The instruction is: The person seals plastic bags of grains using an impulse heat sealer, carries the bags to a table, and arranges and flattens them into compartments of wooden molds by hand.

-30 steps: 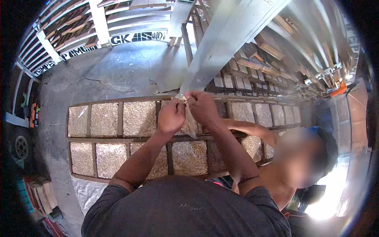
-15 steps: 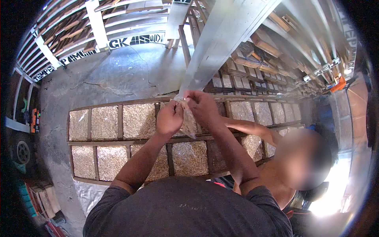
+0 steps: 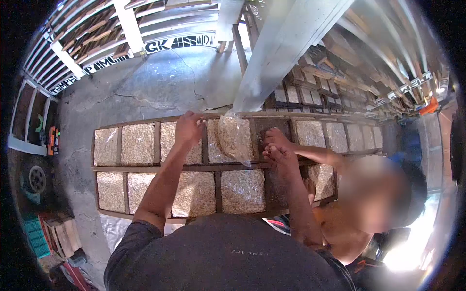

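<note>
My left hand (image 3: 188, 130) is over the upper row of a wooden tray, near its far rim, with fingers bent and thumb apart, holding nothing I can see. My right hand (image 3: 281, 159) has its fingers curled together, just below a co-worker's hand (image 3: 277, 137); what it holds, if anything, is hidden. Between my hands a loose clear plastic bag (image 3: 236, 140) lies crumpled over a flat bag of pale beans (image 3: 216, 150). Similar bean-filled bags (image 3: 242, 190) fill most compartments of the wooden tray (image 3: 160, 169).
A co-worker leans in from the right, one arm (image 3: 318, 155) reaching over the tray. A pale post (image 3: 272, 63) rises beyond the far rim. Racks with more bags (image 3: 310, 94) stand behind at right. Crates (image 3: 36, 236) sit at lower left on the concrete floor (image 3: 141, 87).
My hands have parted from the clear bag they held together: the left went left, the right moved right and nearer. The bag now lies on the tray.
</note>
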`<state>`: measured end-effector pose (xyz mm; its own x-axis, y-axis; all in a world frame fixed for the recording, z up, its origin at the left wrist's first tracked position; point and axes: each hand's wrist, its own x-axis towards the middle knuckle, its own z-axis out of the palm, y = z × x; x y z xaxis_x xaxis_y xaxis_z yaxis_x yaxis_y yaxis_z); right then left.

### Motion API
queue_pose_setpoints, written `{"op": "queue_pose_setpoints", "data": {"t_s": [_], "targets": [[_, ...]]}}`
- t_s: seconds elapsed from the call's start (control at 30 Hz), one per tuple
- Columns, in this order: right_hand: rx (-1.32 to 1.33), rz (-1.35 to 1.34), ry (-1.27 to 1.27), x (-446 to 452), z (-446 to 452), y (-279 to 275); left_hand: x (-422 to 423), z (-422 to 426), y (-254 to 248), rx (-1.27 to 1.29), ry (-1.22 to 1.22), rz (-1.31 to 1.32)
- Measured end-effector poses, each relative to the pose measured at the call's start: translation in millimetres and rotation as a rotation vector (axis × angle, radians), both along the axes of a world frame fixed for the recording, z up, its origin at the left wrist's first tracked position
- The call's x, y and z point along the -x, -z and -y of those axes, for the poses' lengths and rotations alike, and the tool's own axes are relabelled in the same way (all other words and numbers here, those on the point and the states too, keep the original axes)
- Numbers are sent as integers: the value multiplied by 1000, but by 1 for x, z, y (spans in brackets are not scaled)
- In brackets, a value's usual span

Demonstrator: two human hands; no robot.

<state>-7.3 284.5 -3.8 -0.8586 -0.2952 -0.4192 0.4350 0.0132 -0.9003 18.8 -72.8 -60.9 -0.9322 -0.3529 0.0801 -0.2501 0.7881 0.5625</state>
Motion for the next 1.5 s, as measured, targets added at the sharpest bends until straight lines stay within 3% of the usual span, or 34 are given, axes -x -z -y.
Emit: {"op": "queue_pose_setpoints", "data": {"t_s": [0.17,0.47,0.7,0.77,0.83,0.9,0.93,0.97,1.07,1.17,1.27,1.37,1.47,1.5], "targets": [[36,89,16,-15,2,-4,11,4,9,123,103,79],[187,198,125,-33,-1,10,28,30,29,154,248,-105],[341,295,196,-39,2,-2,36,27,45,55,232,-131],[372,312,193,-41,2,-12,29,18,24,-72,141,-172],[417,339,193,-42,3,-19,7,-20,-42,-359,98,-451],[424,390,230,-46,22,-47,-25,-60,-111,-383,321,-587],[423,421,242,-49,32,-57,-34,-73,-126,-251,473,-582],[462,425,208,-54,41,-61,-41,-85,-135,-113,621,-576],[608,416,114,-50,56,-65,-55,-126,-142,-104,688,-594],[673,365,100,-39,57,-58,-50,-127,-123,-352,494,-600],[566,202,136,-18,65,-70,-43,-120,-111,-631,-1,-418],[507,63,36,23,75,-65,-24,-111,-102,-479,-56,-269],[333,12,10,42,104,-75,-14,-107,-105,-342,-29,-132],[177,-145,-73,51,111,-60,-11,-107,-106,-306,-6,-80]]}}
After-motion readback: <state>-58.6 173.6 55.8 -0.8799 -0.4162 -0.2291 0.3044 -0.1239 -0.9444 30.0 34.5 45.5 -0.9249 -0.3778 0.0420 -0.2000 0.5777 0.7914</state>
